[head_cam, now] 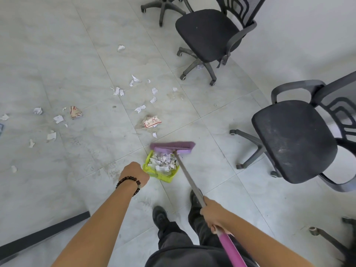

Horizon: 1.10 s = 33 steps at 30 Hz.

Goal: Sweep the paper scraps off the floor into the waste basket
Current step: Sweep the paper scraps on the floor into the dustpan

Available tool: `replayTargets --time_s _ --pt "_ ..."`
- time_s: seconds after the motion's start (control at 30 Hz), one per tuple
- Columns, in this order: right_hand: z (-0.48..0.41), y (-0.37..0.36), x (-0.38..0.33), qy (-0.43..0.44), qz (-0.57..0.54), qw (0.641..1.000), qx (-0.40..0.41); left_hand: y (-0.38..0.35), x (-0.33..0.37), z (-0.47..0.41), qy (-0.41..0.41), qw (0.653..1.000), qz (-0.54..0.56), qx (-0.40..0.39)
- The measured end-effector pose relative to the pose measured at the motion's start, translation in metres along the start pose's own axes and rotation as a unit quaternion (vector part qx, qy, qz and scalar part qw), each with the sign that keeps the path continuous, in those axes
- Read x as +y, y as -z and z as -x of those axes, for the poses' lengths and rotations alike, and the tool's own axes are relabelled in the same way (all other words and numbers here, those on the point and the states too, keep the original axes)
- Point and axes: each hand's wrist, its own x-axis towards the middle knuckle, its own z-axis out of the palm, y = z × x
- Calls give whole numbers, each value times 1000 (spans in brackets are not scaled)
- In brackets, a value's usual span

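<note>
Grey floor tiles (57, 54) carry the paper scraps (140, 108). We count roughly twenty loose, two of them larger printed pieces and one lying among a chair's legs. A further heap fills the one green dustpan (166, 178), and the one purple broom (172, 147) stands at its mouth. The right hand (215, 216) is wrapped round the broom's shaft. The left hand (134, 173) is fisted just behind the dustpan; we cannot tell what it grasps. Two office chairs (208, 33) show whole, and two more bases show at the edges. No waste basket is in view. We judge three risks: the heaped pan may spill if tipped in carrying, a brisk stroke may flick light scraps past it, and the scrap under the chair may be missed.
</note>
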Motion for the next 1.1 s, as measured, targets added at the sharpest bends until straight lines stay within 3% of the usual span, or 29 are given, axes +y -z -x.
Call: replayTargets --time_s 0.17,0.37,0.5,0.63,0.8,0.9,1.0,1.1 --pt "31 6 -7 26 -4 998 -53 4 -6 8 -5 1000 8 1" --pt "67 40 -28 -55 -248 964 -82 5 -35 25 -6 1000 21 -16" --pt "78 47 -35 -50 -373 924 -65 -1 -64 42 -13 999 44 -13" --pt "84 38 -53 -21 -416 908 -52 1 -89 44 -15 996 83 -16" --pt "82 39 -80 13 -424 905 -34 10 -102 38 -3 993 116 -17" --pt "69 49 -101 23 -378 926 -13 13 -102 30 13 990 140 -14" --pt "43 65 -129 42 -265 963 16 15 -95 20 34 986 164 -13" --pt "10 86 -163 95 -85 990 55 17 -83 6 56 979 194 -14"
